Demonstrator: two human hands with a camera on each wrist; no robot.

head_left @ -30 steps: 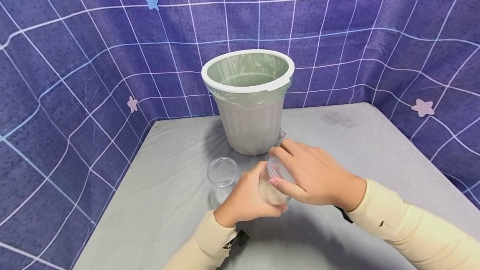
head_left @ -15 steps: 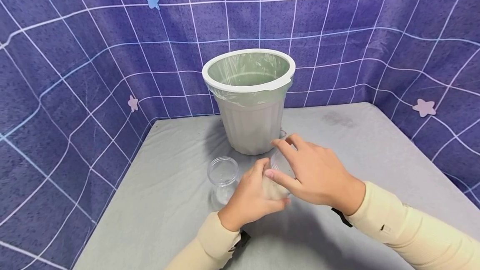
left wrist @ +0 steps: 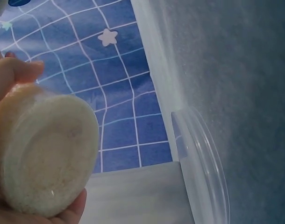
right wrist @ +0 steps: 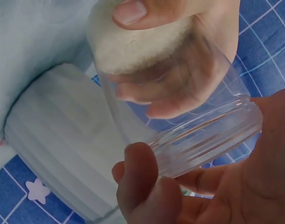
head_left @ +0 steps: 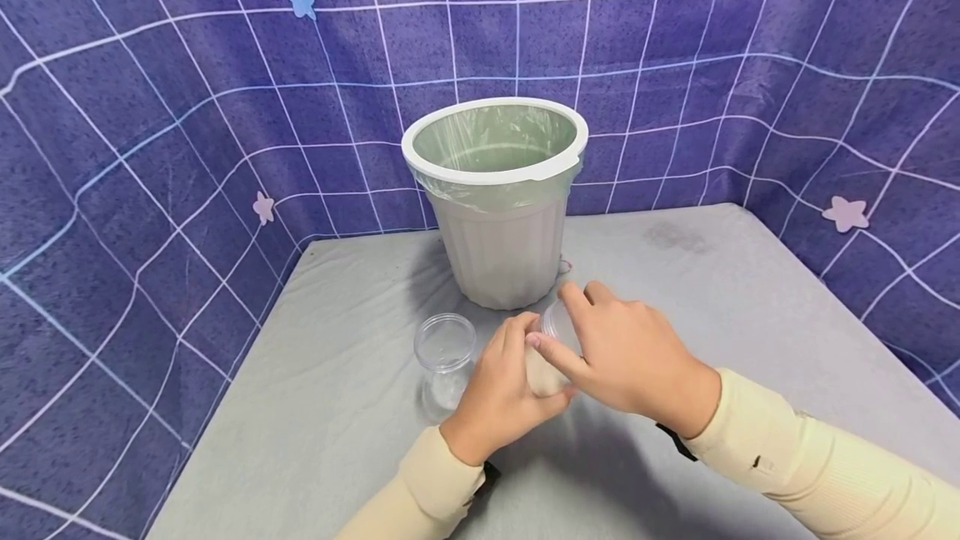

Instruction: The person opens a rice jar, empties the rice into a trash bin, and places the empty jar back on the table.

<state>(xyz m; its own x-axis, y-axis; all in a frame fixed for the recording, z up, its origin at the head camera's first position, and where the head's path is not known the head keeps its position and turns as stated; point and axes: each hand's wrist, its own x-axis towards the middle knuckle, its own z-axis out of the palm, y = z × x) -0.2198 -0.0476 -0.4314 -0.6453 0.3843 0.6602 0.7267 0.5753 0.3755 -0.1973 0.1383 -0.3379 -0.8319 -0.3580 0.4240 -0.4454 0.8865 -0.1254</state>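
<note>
In the head view my left hand [head_left: 502,394] grips a clear plastic jar [head_left: 542,372] by its body, and the jar leans to the right. White rice-like grains [right wrist: 138,49] fill its bottom part. Around the clear screw lid [right wrist: 208,137] curl the fingers and thumb of my right hand [head_left: 637,357]. From the left wrist view the jar's base [left wrist: 53,154] faces the camera. A second clear jar [head_left: 446,347], without a lid, stands upright on the table just left of my left hand.
Behind the hands stands a grey waste bin [head_left: 501,252] with a white rim and a clear liner. Grey cloth covers the table [head_left: 330,390]. A purple gridded curtain [head_left: 360,48] with stars encloses the back and sides.
My right hand has turned slightly at the jar's top, its fingers shifting around the lid. My left hand has moved its hold a little on the jar. The second jar and bin have stayed put.
</note>
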